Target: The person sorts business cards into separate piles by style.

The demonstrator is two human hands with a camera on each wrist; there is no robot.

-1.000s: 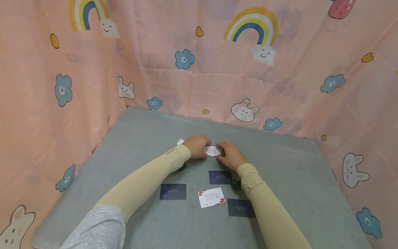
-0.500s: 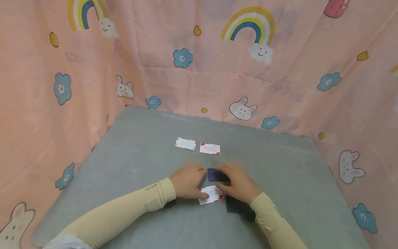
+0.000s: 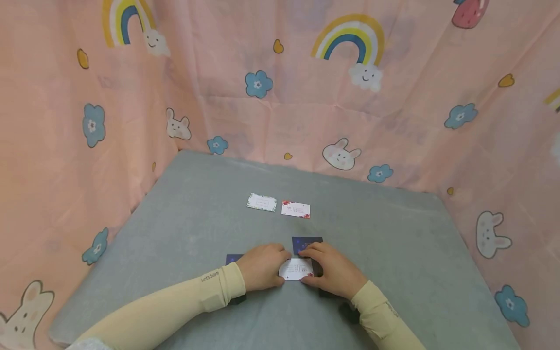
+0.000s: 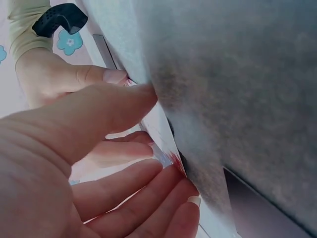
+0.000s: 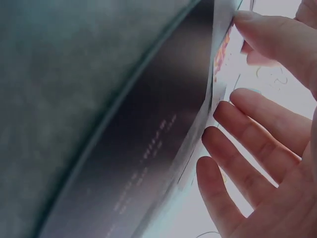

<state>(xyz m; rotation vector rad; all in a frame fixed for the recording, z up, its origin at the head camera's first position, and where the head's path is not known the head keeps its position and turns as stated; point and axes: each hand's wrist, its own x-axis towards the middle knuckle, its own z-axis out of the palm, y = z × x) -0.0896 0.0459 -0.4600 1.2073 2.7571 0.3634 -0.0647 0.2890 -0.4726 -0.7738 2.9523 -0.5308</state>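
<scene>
Both hands hold one white card with red flowers [image 3: 296,269] just above the grey table [image 3: 183,214]. My left hand [image 3: 280,272] pinches its left end, thumb on top and fingers [image 4: 148,183] underneath the card's edge [image 4: 166,148]. On its right end, my right hand [image 3: 311,270] pinches in the same way, with fingers [image 5: 247,148] spread beneath the card [image 5: 215,94]. A dark blue card [image 3: 307,242] lies just beyond the hands. Another dark card [image 5: 148,148] lies under the right hand.
Two white cards [image 3: 261,202] [image 3: 295,209] lie side by side farther back. A corner of a dark blue card [image 3: 233,258] shows by my left wrist. Pink printed curtains [image 3: 306,107] enclose the table on three sides.
The hands left a white card at the back beside the other, drew back toward me, and took hold of the flowered white card, now held a bit farther from me, by the dark card.
</scene>
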